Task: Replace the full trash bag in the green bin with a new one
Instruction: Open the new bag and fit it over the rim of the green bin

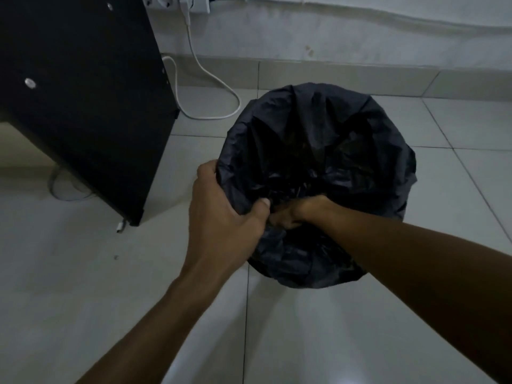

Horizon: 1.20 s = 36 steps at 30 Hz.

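Plastic of the black trash bag [318,151], lining the bin right of the dark cabinet [83,101], looks thin, soft and slippery; left hand [221,214] and right hand [288,214] both clutch its near rim, probably the best hold.

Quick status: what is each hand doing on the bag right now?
Left hand: grips the black trash bag at its near-left edge.
Right hand: fingers curled into bunched bag plastic inside the opening, holding it.
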{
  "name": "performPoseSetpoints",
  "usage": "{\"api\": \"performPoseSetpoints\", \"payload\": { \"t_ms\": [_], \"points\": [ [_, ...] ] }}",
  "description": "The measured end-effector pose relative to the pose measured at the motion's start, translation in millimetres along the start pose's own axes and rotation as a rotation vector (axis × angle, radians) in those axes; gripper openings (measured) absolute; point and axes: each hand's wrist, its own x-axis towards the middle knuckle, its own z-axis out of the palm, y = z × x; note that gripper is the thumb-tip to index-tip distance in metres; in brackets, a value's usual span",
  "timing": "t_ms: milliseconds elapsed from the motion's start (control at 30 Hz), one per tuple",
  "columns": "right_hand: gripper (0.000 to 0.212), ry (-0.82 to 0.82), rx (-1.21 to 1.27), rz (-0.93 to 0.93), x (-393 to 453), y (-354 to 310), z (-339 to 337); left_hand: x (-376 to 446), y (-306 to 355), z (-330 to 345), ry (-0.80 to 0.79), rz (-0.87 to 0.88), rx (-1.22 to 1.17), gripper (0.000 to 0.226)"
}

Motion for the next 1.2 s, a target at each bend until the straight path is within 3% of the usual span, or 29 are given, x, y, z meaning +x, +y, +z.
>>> {"api": "performPoseSetpoints", "payload": {
  "t_ms": [100, 267, 433, 567, 700, 833, 933, 1033, 1133, 1200],
  "points": [
    [0.062, 0.086, 0.005, 0.035, -1.0, -2.0, -3.1, -11.2, -5.9, 6.5, -0.033, 0.033, 0.036, 0.067],
    [0.054, 0.396, -0.446, 0.023, 2.2, -14.1, -3.8, 2.7, -6.3, -1.0, -0.002, 0.084, 0.139, 0.072],
    [0.08, 0.197, -0.52, 0.143, 18.6, 32.9, -2.1, 11.9, 1.6, -3.7, 0.028, 0.174, 0.162, 0.067],
    [0.082, 0.202, -0.387, 0.128, 13.6, 32.2, -3.0, 23.9, 2.9, -0.1, 0.017, 0.209, 0.151, 0.063],
    [0.057, 0.52, -0.334, -0.054, 8.3, 7.4, -8.1, 29.4, 4.4, 0.0, 0.065, 0.159, 0.133, 0.057],
    [0.09, 0.449, -0.258, -0.015, 25.2, 10.8, -11.1, 20.0, 3.7, 2.1, -0.016, 0.153, 0.069, 0.061],
    [0.101, 0.398, -0.137, 0.023, 34.2, 22.8, -10.8, 10.4, -2.8, 5.1, -0.072, 0.15, 0.078, 0.074],
    [0.092, 0.337, -0.153, 0.035, 32.9, 22.7, -8.4, 9.8, -6.9, 6.1, -0.096, 0.154, 0.092, 0.071],
    [0.061, 0.426, -0.228, 0.002, 19.0, 15.2, -11.9, 16.1, -8.3, 5.7, -0.045, 0.142, 0.122, 0.062],
    [0.05, 0.417, -0.295, -0.028, 11.4, 12.3, -12.4, 19.4, -7.2, 5.9, -0.01, 0.137, 0.128, 0.057]
  ]
}}
